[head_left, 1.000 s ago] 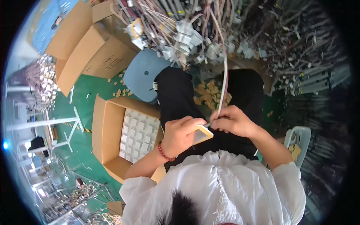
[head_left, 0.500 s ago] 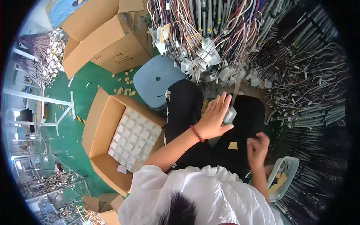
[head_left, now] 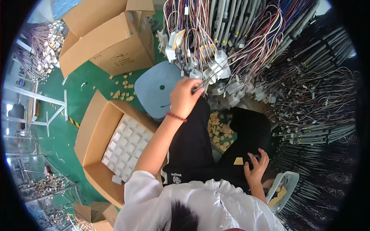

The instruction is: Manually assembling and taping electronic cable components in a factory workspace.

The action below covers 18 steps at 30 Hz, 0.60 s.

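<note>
My left hand is raised over my left thigh near the stool, its fingers closed on thin wires at the lower end of a hanging bundle. White plastic housings hang from the wires just beyond the fingertips. My right hand hovers over my right thigh, thumb and fingers curved but apart; I make out nothing in it. Beside it, a small tan piece lies flat on my dark trousers.
An open cardboard box at my left holds rows of white blocks. Beyond it stand a blue stool and another carton. Tan scraps lie between my legs. A clear bin and cable bundles line my right.
My left hand has left the pale housing over my lap, moved up and left, and closed on wires. My right hand has shifted slightly down and left. The whole view has shifted a little.
</note>
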### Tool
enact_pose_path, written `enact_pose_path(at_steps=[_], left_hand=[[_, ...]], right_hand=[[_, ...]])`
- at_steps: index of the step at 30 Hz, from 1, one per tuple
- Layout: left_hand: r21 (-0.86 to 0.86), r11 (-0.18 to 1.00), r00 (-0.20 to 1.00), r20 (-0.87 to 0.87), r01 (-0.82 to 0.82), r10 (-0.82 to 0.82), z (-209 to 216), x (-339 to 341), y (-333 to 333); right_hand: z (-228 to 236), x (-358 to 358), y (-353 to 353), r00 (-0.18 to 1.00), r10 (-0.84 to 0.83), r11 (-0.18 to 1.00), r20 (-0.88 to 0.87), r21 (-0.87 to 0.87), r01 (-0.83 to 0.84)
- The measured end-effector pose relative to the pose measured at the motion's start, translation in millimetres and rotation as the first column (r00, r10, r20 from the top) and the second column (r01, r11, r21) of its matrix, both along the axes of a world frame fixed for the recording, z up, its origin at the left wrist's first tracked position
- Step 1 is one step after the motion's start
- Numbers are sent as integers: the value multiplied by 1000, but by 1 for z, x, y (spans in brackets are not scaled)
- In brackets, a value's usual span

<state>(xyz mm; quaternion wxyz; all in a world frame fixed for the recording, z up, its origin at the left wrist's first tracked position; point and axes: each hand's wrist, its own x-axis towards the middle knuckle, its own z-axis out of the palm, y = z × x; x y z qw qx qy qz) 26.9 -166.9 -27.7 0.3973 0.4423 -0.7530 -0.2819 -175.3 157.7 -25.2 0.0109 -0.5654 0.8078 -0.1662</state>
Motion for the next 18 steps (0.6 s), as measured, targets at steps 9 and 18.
enact_pose_path(at_steps=[9,18], left_hand=[[-161,986,990,141,47,-24,-22,-54,-54],[-249,959,983,-94,132,-160,-19,7,-53]], right_hand=[[66,20,-130,875,306,928,374,-323,-186],[35,83,-300,167,231,970,958,-240,34]])
